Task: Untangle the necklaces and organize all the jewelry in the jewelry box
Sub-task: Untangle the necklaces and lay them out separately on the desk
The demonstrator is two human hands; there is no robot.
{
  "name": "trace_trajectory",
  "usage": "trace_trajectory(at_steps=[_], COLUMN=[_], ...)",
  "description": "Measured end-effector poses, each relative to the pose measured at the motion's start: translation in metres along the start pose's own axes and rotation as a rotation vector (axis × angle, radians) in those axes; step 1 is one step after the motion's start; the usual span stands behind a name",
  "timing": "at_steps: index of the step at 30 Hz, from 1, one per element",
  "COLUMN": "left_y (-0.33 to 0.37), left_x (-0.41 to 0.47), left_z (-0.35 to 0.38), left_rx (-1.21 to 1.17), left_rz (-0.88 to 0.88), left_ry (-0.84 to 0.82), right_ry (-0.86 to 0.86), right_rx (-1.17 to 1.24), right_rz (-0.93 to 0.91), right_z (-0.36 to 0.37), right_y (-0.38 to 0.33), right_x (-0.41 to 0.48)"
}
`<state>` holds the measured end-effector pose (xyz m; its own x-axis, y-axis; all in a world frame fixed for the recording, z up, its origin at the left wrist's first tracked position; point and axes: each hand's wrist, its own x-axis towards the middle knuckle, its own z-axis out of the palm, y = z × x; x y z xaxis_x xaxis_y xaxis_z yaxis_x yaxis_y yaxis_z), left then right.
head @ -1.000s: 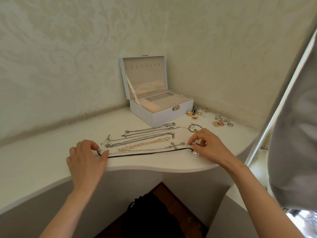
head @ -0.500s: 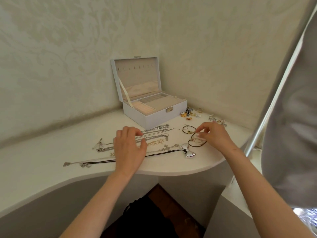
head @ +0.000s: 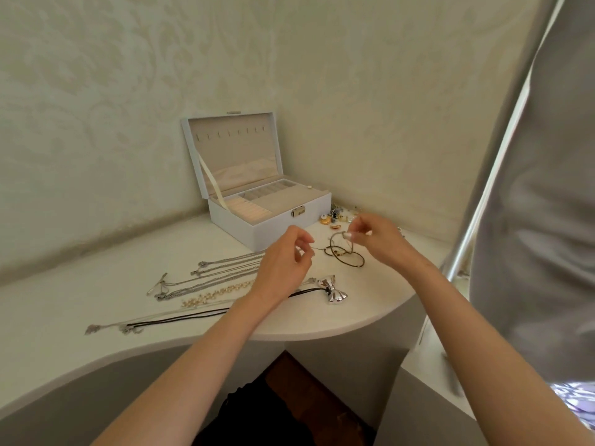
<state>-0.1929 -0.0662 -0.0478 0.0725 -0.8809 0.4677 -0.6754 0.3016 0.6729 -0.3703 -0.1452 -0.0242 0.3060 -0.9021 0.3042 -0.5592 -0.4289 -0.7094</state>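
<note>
White shelf, right hand pinching dark cord necklace

White rectangular jewelry box, beige velvet lining, gold clasp. White curved tabletop. Silver chain necklaces left of centre; pale gold beaded chain nearer. Black cord necklace with shiny silver bow pendant. Dark brown looped cord right. Cream damask-patterned wall. Grey curtain far right.

No readable text anywhere — no labels, brands or numbers.
</note>
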Motion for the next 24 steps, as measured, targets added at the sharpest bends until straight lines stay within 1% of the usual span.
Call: trace_trajectory(at_steps=[3,5,7,11,15,20,22,24], left_y=[0.017,0.029,0.038,0.045,0.045,0.044,0.043,0.044], left_x=[0.020,0.035,0.048,0.065,0.070,0.075,0.076,0.076], left_z=[0.002,0.002,0.002,-0.001,-0.009,-0.020,-0.025,-0.030], left_rx=[-0.131,-0.264,-0.348,-0.350,-0.411,-0.349,-0.270,-0.269], left_rz=[-0.003,-0.022,-0.034,-0.029,-0.053,-0.011,0.011,0.018], left_ry=[-0.060,-0.119,-0.130,-0.041,0.029,0.113,0.161,0.173], right_ry=[0.026,0.015,0.023,0.031,0.042,-0.043,-0.063,-0.091], right_rx=[0.241,0.277,0.285,0.355,0.434,0.419,0.440,0.467], right_rz=[-0.031,-0.058,-0.083,-0.110,-0.100,-0.079,-0.082,-0.070], right_z=[-0.011,-0.016,-0.018,-0.021,-0.028,-0.043,-0.048,-0.053], right_y=[-0.019,-0.029,-0.035,-0.041,-0.048,-0.052,-0.051,-0.050], right_x=[0.003,0.006,0.011,0.018,0.017,0.013,0.012,0.010])
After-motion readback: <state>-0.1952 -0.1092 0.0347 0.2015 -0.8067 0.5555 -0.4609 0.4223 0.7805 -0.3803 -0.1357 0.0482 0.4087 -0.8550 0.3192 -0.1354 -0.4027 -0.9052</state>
